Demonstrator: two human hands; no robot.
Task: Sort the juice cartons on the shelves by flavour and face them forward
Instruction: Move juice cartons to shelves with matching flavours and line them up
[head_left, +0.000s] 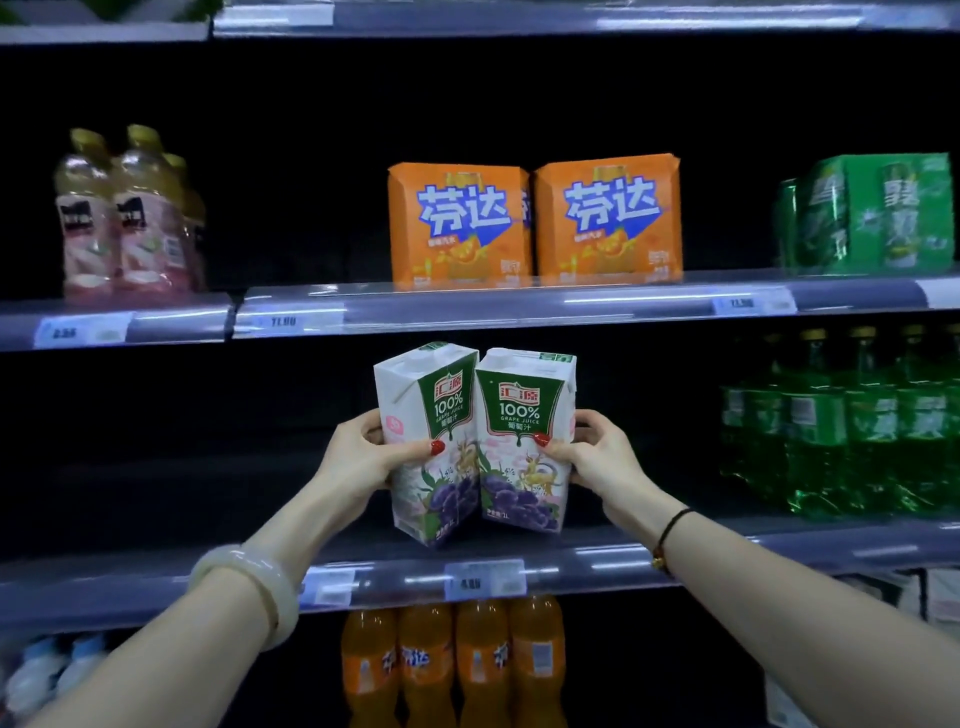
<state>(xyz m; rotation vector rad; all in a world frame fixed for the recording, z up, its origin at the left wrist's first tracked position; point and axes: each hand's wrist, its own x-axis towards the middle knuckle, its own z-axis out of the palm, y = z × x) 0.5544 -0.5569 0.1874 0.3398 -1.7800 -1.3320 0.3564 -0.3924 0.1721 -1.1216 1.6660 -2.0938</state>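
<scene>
At the shelf's (727, 553) front edge, the left hand (371, 452) grips the left carton (447, 410) of grape juice and the right hand (597, 452) grips the right carton (519, 415), sides touching. The left carton is skewed, its base at the lip; released carelessly, it could topple off.

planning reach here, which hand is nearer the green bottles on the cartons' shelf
Right. The right hand, gripping the right grape juice carton, is left of the green bottles; the left hand, gripping the left grape juice carton, is farther left, beyond both cartons.
</scene>
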